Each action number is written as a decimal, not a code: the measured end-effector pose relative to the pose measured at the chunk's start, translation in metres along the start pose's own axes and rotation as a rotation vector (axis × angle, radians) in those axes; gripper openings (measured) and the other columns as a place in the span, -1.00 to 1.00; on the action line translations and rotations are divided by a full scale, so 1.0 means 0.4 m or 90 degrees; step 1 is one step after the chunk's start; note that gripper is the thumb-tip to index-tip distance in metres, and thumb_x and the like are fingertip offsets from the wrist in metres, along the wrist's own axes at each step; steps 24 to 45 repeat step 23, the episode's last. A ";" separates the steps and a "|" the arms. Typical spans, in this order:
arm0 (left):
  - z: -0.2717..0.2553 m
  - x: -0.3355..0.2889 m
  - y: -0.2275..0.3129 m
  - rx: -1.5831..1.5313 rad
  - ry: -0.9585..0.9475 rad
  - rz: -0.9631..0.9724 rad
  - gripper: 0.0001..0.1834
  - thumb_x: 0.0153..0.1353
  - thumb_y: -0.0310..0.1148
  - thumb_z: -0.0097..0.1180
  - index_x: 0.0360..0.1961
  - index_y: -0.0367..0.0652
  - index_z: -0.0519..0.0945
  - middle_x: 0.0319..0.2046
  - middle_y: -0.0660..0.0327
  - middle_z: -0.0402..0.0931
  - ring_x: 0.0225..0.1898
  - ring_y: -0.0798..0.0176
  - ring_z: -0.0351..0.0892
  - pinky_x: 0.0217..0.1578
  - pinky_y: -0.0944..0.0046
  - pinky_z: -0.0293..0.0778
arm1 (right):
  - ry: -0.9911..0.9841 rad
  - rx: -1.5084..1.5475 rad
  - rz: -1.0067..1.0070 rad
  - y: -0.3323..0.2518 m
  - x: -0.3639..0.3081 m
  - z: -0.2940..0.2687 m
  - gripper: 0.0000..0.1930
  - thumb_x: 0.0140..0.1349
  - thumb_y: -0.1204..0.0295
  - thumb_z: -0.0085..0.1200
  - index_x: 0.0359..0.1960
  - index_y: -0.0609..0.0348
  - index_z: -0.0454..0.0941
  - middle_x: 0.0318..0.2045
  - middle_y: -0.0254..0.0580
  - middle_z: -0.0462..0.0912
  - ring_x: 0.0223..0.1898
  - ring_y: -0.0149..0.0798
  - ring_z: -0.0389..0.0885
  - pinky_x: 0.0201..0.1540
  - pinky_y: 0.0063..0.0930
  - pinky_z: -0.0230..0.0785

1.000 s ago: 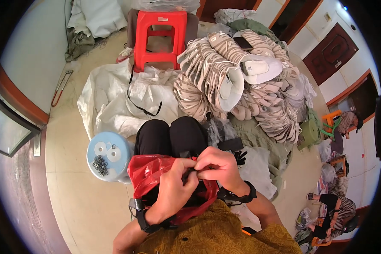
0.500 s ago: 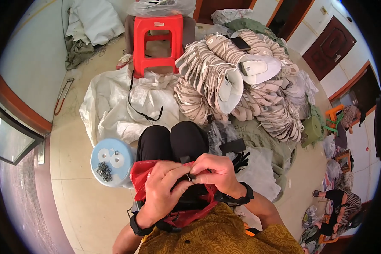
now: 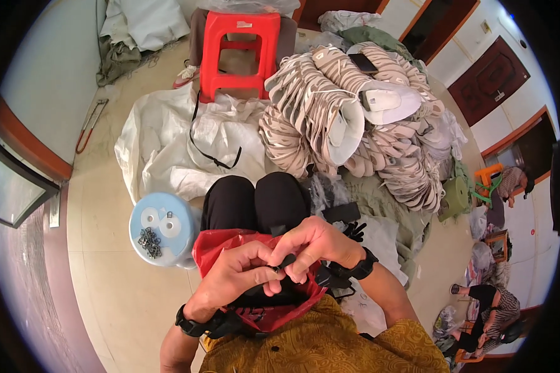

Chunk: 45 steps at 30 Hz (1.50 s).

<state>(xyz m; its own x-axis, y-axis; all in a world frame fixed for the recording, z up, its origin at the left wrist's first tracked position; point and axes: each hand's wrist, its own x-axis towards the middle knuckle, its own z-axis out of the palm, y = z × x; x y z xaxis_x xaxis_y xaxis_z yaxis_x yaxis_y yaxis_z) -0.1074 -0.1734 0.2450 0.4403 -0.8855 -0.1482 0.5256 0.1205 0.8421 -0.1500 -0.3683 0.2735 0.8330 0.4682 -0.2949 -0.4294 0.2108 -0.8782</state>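
Observation:
Over my lap, both hands pinch a short black strap (image 3: 285,262), its rounded end showing between my fingertips. My left hand (image 3: 238,272) is closed on the strap's lower end; a tiny part there is too small to make out. My right hand (image 3: 312,244) grips it from the other side, fingers curled. Beneath them a red plastic bag (image 3: 213,244) lies open across my thighs with dark pieces inside. To my left, a light blue round stool (image 3: 179,239) carries a small pile of metal buckles (image 3: 149,242) and one separate buckle (image 3: 169,214).
Ahead stands a red plastic stool (image 3: 269,56), a person's legs behind it. Bundled beige shoe uppers (image 3: 317,105) are heaped ahead right, beside a white woven sheet (image 3: 162,137). Black gloves (image 3: 356,232) lie right of my knees. Two people (image 3: 501,311) sit far right.
My hands have shifted slightly, and more of the black strap now shows between the fingertips. The right hand has turned and its fingers point further down. The whole view has tilted a little.

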 end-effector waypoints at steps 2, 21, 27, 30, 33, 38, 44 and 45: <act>0.001 -0.002 -0.010 -0.110 -0.020 0.000 -0.88 0.12 -0.56 -0.03 -0.30 -0.31 0.37 -0.42 0.14 0.48 -0.45 0.34 0.50 -0.41 0.40 0.43 | -0.015 0.011 -0.001 0.005 0.003 -0.005 -0.74 -0.11 0.67 0.03 -0.29 0.39 0.51 -0.63 -0.15 0.53 -0.65 -0.42 0.48 -0.61 -0.68 0.28; 0.032 -0.036 -0.059 -0.097 -0.037 0.022 -0.88 0.14 -0.52 -0.04 -0.30 -0.29 0.33 -0.43 0.18 0.44 -0.61 0.48 0.30 -0.64 0.53 0.18 | -0.062 0.197 0.040 0.043 -0.020 0.014 -0.92 -0.15 0.66 0.04 -0.55 0.44 0.50 -0.67 0.01 0.52 -0.70 -0.23 0.52 -0.68 -0.54 0.39; 0.029 -0.043 -0.062 -0.064 -0.051 0.056 -0.88 0.15 -0.51 -0.04 -0.29 -0.25 0.34 -0.44 0.17 0.44 -0.60 0.48 0.30 -0.63 0.53 0.19 | -0.033 0.114 0.040 0.030 -0.027 0.024 -0.92 -0.05 0.63 -0.01 -0.51 0.42 0.48 -0.70 -0.01 0.51 -0.73 -0.25 0.51 -0.67 -0.53 0.42; 0.029 -0.043 -0.062 -0.064 -0.051 0.056 -0.88 0.15 -0.51 -0.04 -0.29 -0.25 0.34 -0.44 0.17 0.44 -0.60 0.48 0.30 -0.63 0.53 0.19 | -0.033 0.114 0.040 0.030 -0.027 0.024 -0.92 -0.05 0.63 -0.01 -0.51 0.42 0.48 -0.70 -0.01 0.51 -0.73 -0.25 0.51 -0.67 -0.53 0.42; 0.029 -0.043 -0.062 -0.064 -0.051 0.056 -0.88 0.15 -0.51 -0.04 -0.29 -0.25 0.34 -0.44 0.17 0.44 -0.60 0.48 0.30 -0.63 0.53 0.19 | -0.033 0.114 0.040 0.030 -0.027 0.024 -0.92 -0.05 0.63 -0.01 -0.51 0.42 0.48 -0.70 -0.01 0.51 -0.73 -0.25 0.51 -0.67 -0.53 0.42; 0.029 -0.043 -0.062 -0.064 -0.051 0.056 -0.88 0.15 -0.51 -0.04 -0.29 -0.25 0.34 -0.44 0.17 0.44 -0.60 0.48 0.30 -0.63 0.53 0.19 | -0.033 0.114 0.040 0.030 -0.027 0.024 -0.92 -0.05 0.63 -0.01 -0.51 0.42 0.48 -0.70 -0.01 0.51 -0.73 -0.25 0.51 -0.67 -0.53 0.42; 0.029 -0.043 -0.062 -0.064 -0.051 0.056 -0.88 0.15 -0.51 -0.04 -0.29 -0.25 0.34 -0.44 0.17 0.44 -0.60 0.48 0.30 -0.63 0.53 0.19 | -0.033 0.114 0.040 0.030 -0.027 0.024 -0.92 -0.05 0.63 -0.01 -0.51 0.42 0.48 -0.70 -0.01 0.51 -0.73 -0.25 0.51 -0.67 -0.53 0.42; 0.029 -0.043 -0.062 -0.064 -0.051 0.056 -0.88 0.15 -0.51 -0.04 -0.29 -0.25 0.34 -0.44 0.17 0.44 -0.60 0.48 0.30 -0.63 0.53 0.19 | -0.033 0.114 0.040 0.030 -0.027 0.024 -0.92 -0.05 0.63 -0.01 -0.51 0.42 0.48 -0.70 -0.01 0.51 -0.73 -0.25 0.51 -0.67 -0.53 0.42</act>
